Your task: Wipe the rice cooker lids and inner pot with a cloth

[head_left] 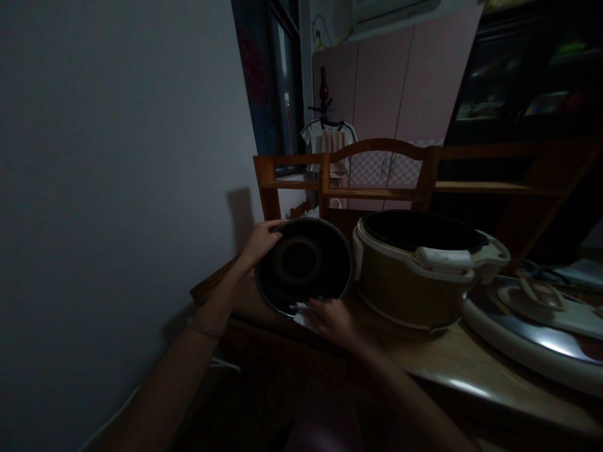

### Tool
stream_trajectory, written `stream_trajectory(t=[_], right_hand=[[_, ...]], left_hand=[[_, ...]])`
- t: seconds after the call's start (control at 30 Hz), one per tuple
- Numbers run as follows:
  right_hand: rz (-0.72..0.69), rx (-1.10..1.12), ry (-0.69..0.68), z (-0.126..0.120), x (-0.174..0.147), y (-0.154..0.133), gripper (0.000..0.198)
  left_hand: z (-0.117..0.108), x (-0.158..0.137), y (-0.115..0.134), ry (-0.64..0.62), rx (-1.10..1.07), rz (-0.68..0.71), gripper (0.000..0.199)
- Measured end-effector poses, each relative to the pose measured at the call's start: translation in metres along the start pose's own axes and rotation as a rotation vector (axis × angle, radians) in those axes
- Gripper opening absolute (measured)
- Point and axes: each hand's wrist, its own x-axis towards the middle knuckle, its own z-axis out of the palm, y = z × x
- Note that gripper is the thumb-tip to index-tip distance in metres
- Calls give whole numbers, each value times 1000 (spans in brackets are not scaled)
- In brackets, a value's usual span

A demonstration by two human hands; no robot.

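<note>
A dark round inner pot (325, 251) is tilted on its side, its open mouth facing me, above the left part of the wooden desk. My left hand (264, 242) grips its upper left rim, with the fingers behind and over the edge. At the lower rim, my right hand (332, 317) is closed on a white cloth or tissue (305, 316) that touches the pot's edge. Just right of the pot stands a large rice cooker body (405, 285) with a pale rim and handle, its top open and dark inside.
The cooker's round lid (532, 333) lies on the desk (452, 370) at the right. A wooden rack (377, 193) rises along the desk's back. The white wall (117, 157) is close on the left. A white cable (225, 364) hangs below the desk edge.
</note>
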Motion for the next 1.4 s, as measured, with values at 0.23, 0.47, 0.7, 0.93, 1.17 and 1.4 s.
stream_trajectory(t=[0.23, 0.47, 0.7, 0.93, 1.17, 1.4], right_hand=[[19, -22, -3, 2, 1, 0, 29], [6, -9, 3, 4, 2, 3, 29], [-8, 6, 60, 7, 2, 5, 33], [-26, 11, 88, 8, 1, 5, 36], [35, 23, 66, 10, -1, 1, 36], [51, -18, 41, 1, 3, -5, 35]], left_hand=[[0, 0, -1, -11, -7, 1, 53], [0, 2, -1, -28, -3, -23, 55], [0, 6, -3, -22, -1, -44, 54], [0, 5, 1, -38, -27, -32, 55], [2, 0, 4, -34, -65, -41, 54], [-1, -1, 5, -40, -106, -94, 55]])
